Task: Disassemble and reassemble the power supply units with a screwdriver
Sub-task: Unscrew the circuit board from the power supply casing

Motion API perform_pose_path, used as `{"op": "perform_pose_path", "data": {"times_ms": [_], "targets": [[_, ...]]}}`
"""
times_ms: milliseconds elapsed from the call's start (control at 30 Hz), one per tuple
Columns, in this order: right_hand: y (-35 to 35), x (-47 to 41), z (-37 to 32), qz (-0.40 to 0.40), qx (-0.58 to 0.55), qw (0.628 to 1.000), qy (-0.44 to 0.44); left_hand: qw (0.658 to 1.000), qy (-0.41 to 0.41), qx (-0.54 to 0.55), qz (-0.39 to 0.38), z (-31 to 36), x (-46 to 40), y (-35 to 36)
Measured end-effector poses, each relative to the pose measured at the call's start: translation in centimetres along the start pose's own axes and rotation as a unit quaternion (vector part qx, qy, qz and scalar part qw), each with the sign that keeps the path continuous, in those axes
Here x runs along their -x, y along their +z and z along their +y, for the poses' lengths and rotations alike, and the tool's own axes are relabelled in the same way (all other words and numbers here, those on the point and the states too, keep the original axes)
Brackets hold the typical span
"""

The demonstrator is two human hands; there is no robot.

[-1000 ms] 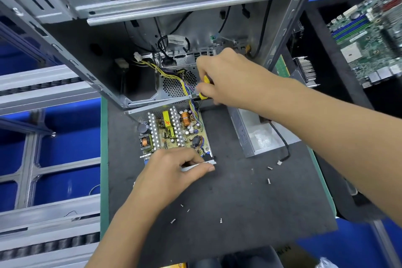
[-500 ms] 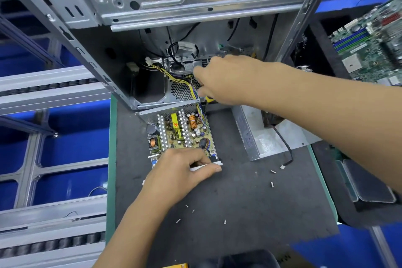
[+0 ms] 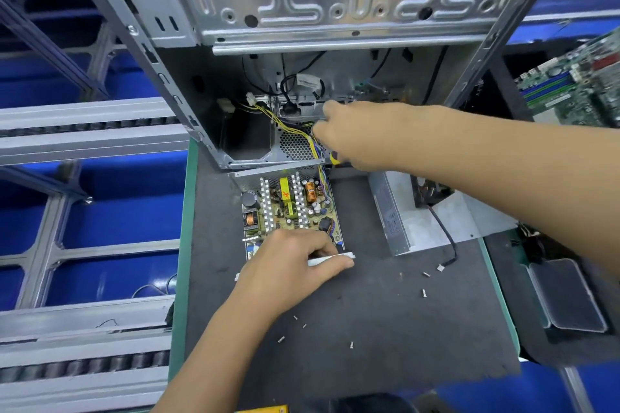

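The opened power supply unit [image 3: 288, 204] lies on the dark mat, its circuit board with coils and heat sinks exposed. My left hand [image 3: 295, 265] grips its near metal edge, thumb along the rim. My right hand [image 3: 355, 134] holds a yellow-handled screwdriver [image 3: 334, 157], mostly hidden under the palm, and reaches to the bundle of yellow wires [image 3: 302, 134] running from the board into the computer case [image 3: 335, 10]. The unit's grey cover [image 3: 396, 214] lies to the right of the board.
Several loose screws [image 3: 424, 293] are scattered on the mat [image 3: 385, 329]. A green motherboard [image 3: 577, 84] sits at the far right. A dark tray [image 3: 567, 295] lies right of the mat. Conveyor rails [image 3: 84, 131] run along the left.
My right hand has shifted slightly deeper toward the wires inside the case. My left hand keeps its hold on the unit's edge.
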State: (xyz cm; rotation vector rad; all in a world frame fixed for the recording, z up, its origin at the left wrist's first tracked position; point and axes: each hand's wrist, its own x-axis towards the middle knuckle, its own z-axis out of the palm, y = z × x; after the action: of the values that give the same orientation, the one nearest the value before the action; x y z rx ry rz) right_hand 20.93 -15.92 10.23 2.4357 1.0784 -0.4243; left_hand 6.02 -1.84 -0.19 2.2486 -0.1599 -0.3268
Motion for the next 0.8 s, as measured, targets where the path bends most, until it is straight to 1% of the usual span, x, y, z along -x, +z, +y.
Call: {"op": "perform_pose_path", "data": {"times_ms": [67, 133, 167, 233, 300, 333, 367, 400, 467, 567, 600, 633, 667, 700, 733, 767, 800], "targets": [[-0.4, 0.0, -0.1, 0.014, 0.057, 0.997, -0.05, 1.0, 0.013, -0.004, -0.001, 0.0, 0.0, 0.0], [-1.3, -0.3, -0.5, 0.0, 0.074, 0.995, -0.067, 1.0, 0.021, -0.012, 0.001, -0.1, -0.2, 0.0], [-1.5, -0.5, -0.9, -0.009, 0.065, 0.996, -0.059, 1.0, 0.021, -0.013, -0.003, -0.1, -0.2, 0.0], [-2.1, -1.2, -1.6, -0.019, 0.014, 1.0, -0.009, 1.0, 0.021, -0.015, -0.004, -0.1, -0.1, 0.0], [-2.4, -1.9, -2.5, -0.056, -0.056, 0.995, 0.062, 1.0, 0.02, -0.02, -0.005, 0.1, 0.0, 0.0], [-2.3, -2.2, -2.8, -0.068, -0.073, 0.992, 0.083, 1.0, 0.018, -0.021, -0.004, 0.2, 0.0, 0.0], [-2.2, -2.3, -2.8, -0.078, -0.067, 0.991, 0.086, 1.0, 0.016, -0.023, -0.006, 0.3, 0.0, -0.1], [-2.1, -2.1, -2.6, -0.079, -0.038, 0.994, 0.068, 1.0, 0.015, -0.023, -0.008, 0.3, 0.0, -0.1], [-2.1, -1.2, -1.6, -0.07, 0.058, 0.996, -0.006, 1.0, 0.012, -0.023, -0.016, 0.3, 0.0, -0.3], [-2.0, -0.2, 0.0, -0.042, 0.197, 0.971, -0.13, 0.999, 0.015, -0.03, -0.025, 0.2, 0.0, -0.3], [-2.1, -0.3, -0.1, -0.041, 0.221, 0.963, -0.151, 0.999, 0.016, -0.029, -0.024, 0.1, 0.0, -0.3], [-2.1, -0.5, -0.5, -0.045, 0.228, 0.961, -0.152, 0.999, 0.019, -0.028, -0.022, -0.1, -0.1, -0.2], [-2.2, -1.0, -1.0, -0.055, 0.21, 0.967, -0.134, 0.999, 0.024, -0.029, -0.022, -0.2, -0.1, -0.1], [-2.3, -1.5, -1.4, -0.065, 0.167, 0.979, -0.095, 0.999, 0.029, -0.028, -0.021, -0.3, -0.1, -0.1], [-2.3, -2.3, -1.7, -0.081, 0.097, 0.991, -0.043, 0.999, 0.034, -0.028, -0.023, -0.4, -0.1, -0.1], [-2.4, -3.0, -1.8, -0.106, 0.016, 0.994, 0.012, 0.999, 0.037, -0.028, -0.025, -0.4, -0.2, -0.1], [-2.7, -3.4, -1.6, -0.14, -0.063, 0.986, 0.058, 0.998, 0.039, -0.03, -0.027, -0.4, -0.1, -0.2]]}}
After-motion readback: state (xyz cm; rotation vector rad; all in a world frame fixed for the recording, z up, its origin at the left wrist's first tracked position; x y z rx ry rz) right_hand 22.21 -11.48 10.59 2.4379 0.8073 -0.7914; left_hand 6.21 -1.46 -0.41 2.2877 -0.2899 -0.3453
